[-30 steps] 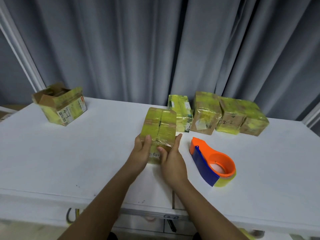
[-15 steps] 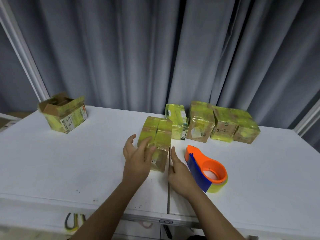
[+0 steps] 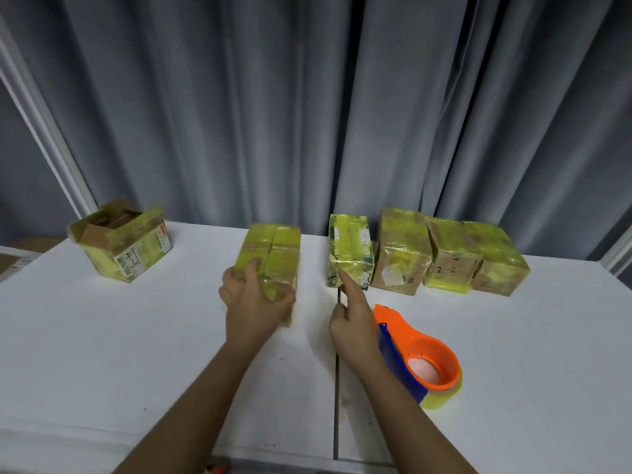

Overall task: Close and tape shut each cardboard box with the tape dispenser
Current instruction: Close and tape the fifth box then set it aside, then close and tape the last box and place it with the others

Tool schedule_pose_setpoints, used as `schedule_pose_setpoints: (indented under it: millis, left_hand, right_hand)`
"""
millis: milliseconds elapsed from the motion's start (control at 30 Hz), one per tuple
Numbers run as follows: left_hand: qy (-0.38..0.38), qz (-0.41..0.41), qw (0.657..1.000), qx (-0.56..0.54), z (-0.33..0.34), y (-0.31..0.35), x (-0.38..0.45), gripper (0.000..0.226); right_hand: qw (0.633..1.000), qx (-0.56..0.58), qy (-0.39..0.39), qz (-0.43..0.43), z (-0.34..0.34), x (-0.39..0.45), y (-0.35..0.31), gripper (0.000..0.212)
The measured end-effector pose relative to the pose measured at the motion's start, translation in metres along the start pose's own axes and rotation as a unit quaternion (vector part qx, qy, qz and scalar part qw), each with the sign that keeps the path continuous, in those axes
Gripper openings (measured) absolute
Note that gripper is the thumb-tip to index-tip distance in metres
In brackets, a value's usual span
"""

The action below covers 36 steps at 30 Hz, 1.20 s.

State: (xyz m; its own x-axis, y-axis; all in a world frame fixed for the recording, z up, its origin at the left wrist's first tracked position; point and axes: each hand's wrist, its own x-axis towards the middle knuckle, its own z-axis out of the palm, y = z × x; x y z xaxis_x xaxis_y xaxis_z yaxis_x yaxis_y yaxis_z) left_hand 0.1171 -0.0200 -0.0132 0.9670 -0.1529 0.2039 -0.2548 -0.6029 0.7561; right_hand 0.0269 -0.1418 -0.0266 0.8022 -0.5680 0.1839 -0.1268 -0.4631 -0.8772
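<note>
A cardboard box (image 3: 277, 248) wrapped in yellow tape lies closed on the white table (image 3: 102, 336), mid-back. My left hand (image 3: 253, 302) grips its near left end, thumb on top. My right hand (image 3: 352, 319) holds nothing; its index finger points forward and reaches the front of a second taped box (image 3: 352, 248). The orange and blue tape dispenser (image 3: 427, 364) with a yellow roll lies on the table just right of my right wrist. An open box (image 3: 136, 248) marked 4-3 stands at the far left, flaps up.
Three more taped boxes (image 3: 451, 258) stand in a row at the back right, against the grey curtain (image 3: 307, 114). A seam (image 3: 337, 388) runs across the table between my arms. The near table edge is at the bottom.
The taped box has moved away from me and to the left under my left hand. My right hand has let go of it and lifted toward the second box.
</note>
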Motion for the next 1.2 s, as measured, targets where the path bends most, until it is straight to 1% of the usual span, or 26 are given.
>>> schedule_pose_setpoints:
  millis: [133, 267, 333, 467, 533, 600, 667, 733, 833, 967, 1033, 1133, 1200]
  left_hand:
    - [-0.006, -0.005, 1.000, -0.003, 0.011, 0.003, 0.049, 0.077]
    - [-0.033, 0.013, 0.999, 0.001, 0.041, 0.013, 0.083, 0.082]
    - [-0.052, 0.022, 0.998, -0.004, 0.057, 0.018, 0.091, 0.090]
    - [-0.121, 0.035, 0.992, -0.023, 0.070, 0.019, 0.103, 0.113]
    - [-0.137, 0.035, 0.990, -0.011, 0.060, 0.011, 0.110, 0.114]
    - [-0.118, 0.035, 0.992, 0.025, 0.040, -0.002, 0.118, 0.101]
    - [-0.068, 0.032, 0.994, 0.080, 0.013, -0.020, 0.127, 0.083]
    - [-0.011, 0.019, 0.986, 0.163, -0.016, -0.044, 0.138, 0.071]
    - [0.044, -0.013, 0.972, 0.231, -0.056, -0.084, 0.157, 0.068]
    - [0.123, -0.034, 0.954, 0.273, -0.096, -0.126, 0.181, 0.073]
    - [0.144, -0.048, 0.947, 0.283, -0.109, -0.144, 0.190, 0.069]
    - [0.128, -0.063, 0.946, 0.291, -0.121, -0.164, 0.198, 0.043]
    - [0.132, -0.046, 0.953, 0.270, -0.122, -0.170, 0.198, 0.031]
  right_hand:
    - [1.000, 0.015, 0.004, 0.003, 0.005, 0.034, 0.002, 0.060]
    - [1.000, 0.001, 0.020, -0.005, 0.003, 0.065, 0.002, 0.060]
    - [1.000, -0.006, 0.029, -0.005, 0.001, 0.079, 0.001, 0.060]
    - [0.999, -0.024, 0.035, -0.023, 0.003, 0.099, -0.006, 0.058]
    - [0.998, -0.034, 0.036, -0.045, 0.009, 0.105, -0.011, 0.055]
    - [0.996, -0.045, 0.031, -0.071, 0.021, 0.108, -0.018, 0.052]
    - [0.994, -0.059, 0.020, -0.089, 0.037, 0.110, -0.027, 0.050]
    - [0.991, -0.079, -0.001, -0.107, 0.058, 0.109, -0.039, 0.049]
    - [0.987, -0.084, -0.044, -0.126, 0.094, 0.107, -0.059, 0.045]
    - [0.986, -0.079, -0.085, -0.120, 0.139, 0.111, -0.077, 0.042]
    - [0.987, -0.065, -0.096, -0.112, 0.157, 0.113, -0.081, 0.042]
    - [0.988, -0.043, -0.106, -0.101, 0.174, 0.112, -0.083, 0.041]
    - [0.988, -0.040, -0.111, -0.104, 0.178, 0.108, -0.081, 0.040]
